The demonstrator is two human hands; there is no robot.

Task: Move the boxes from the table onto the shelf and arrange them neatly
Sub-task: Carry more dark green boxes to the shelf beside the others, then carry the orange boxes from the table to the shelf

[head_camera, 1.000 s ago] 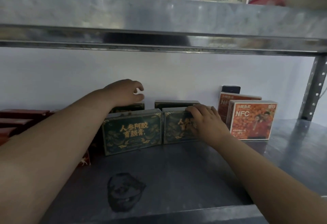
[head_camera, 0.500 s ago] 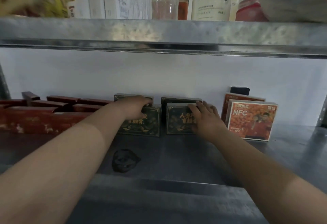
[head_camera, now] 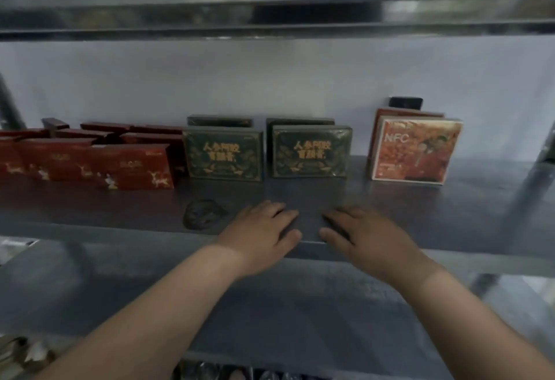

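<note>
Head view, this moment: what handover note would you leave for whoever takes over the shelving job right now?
Left hand: open, empty, fingers relaxed at the front edge of the grey metal shelf.
Right hand: likewise, beside it.
Boxes: two dark green gold-lettered boxes stand upright, facing out, slightly apart, another green box behind each. Red white-patterned boxes sit left of them; orange NFC boxes right, further apart.
Done: green boxes shelved and released.
Left: table is out of view; check it for more boxes, perhaps close the gaps.
</note>
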